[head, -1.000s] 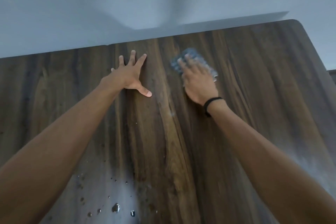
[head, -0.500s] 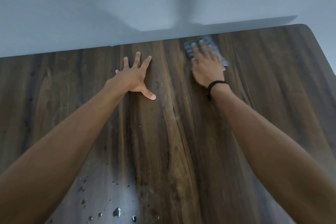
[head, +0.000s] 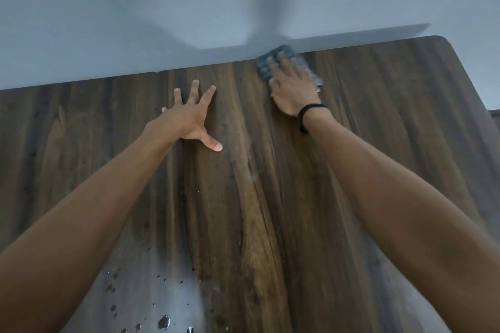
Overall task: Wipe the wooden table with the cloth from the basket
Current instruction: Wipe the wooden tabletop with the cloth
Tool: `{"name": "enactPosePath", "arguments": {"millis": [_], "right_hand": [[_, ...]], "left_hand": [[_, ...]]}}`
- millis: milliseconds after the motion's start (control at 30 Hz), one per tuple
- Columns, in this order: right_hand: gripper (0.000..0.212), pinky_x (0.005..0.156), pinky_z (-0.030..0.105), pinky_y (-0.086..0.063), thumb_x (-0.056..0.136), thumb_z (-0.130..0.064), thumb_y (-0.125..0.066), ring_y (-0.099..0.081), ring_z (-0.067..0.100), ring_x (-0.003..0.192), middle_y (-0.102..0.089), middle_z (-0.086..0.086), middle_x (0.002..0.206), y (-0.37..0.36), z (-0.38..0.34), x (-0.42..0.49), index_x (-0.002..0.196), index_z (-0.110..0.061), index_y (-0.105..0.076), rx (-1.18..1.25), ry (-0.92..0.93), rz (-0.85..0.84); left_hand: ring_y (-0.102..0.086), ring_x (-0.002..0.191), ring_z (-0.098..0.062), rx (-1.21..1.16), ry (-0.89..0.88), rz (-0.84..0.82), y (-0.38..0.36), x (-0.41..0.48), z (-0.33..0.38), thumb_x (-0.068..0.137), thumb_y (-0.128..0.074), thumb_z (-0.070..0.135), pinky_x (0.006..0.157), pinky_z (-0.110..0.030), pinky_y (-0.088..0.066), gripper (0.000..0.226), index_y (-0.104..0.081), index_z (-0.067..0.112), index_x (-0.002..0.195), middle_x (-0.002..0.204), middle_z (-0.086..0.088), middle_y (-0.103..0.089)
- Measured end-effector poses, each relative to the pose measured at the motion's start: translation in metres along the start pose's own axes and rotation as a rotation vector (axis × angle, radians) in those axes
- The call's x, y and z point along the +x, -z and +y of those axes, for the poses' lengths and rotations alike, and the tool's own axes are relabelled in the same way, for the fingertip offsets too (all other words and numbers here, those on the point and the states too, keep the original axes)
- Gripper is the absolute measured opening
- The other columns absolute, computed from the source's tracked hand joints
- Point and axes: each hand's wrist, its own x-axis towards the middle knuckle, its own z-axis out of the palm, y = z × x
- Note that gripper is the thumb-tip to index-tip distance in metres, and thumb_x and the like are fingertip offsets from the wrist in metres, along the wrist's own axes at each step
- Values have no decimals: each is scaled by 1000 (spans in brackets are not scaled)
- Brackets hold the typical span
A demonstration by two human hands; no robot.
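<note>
A dark wooden table (head: 378, 121) fills the view. My right hand (head: 293, 86) presses flat on a grey-blue cloth (head: 266, 62) at the table's far edge, right against the wall. The hand covers most of the cloth; its far and right borders show. A black band circles that wrist. My left hand (head: 189, 119) lies flat on the wood to the left, fingers spread, holding nothing. The basket is not in view.
A pale blue-grey wall (head: 189, 8) rises directly behind the table's far edge. Water droplets (head: 163, 322) lie scattered on the near part of the table, between my arms. The table's rounded far right corner (head: 443, 39) is visible.
My right hand has pushed the cloth away from me, from mid-table up to the far edge at the wall. My left hand has stayed planted in the same spot.
</note>
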Motion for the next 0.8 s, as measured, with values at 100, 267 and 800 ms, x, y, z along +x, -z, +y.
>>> {"name": "enactPosePath", "arguments": {"millis": [100, 267, 800], "right_hand": [[54, 125, 42, -1, 107, -39, -21, 0, 19, 154, 0, -4, 168, 1, 5, 1, 159, -34, -10, 20, 112, -33], [55, 125, 44, -1, 107, -36, -23, 0, 22, 155, 1, -2, 168, -3, -10, 10, 160, -31, -9, -2, 24, -6], [57, 125, 44, -1, 106, -30, -27, 2, 23, 154, 4, -2, 168, 6, 7, 9, 160, -30, -7, 16, 40, -97]], "left_hand": [[26, 145, -41, 2, -2, 3, 0, 0, -1, 56, -88, 58, 113, -70, -7, 149, 23, 39, 152, 158, 2, 36], [26, 145, -41, 3, 26, -19, 1, -1, 4, 57, -89, 55, 113, -70, -7, 149, 26, 39, 151, 157, 3, 38], [29, 144, -41, -7, 87, -74, 8, -2, 14, 57, -91, 49, 117, -65, -7, 153, 31, 38, 149, 156, 3, 41]]}}
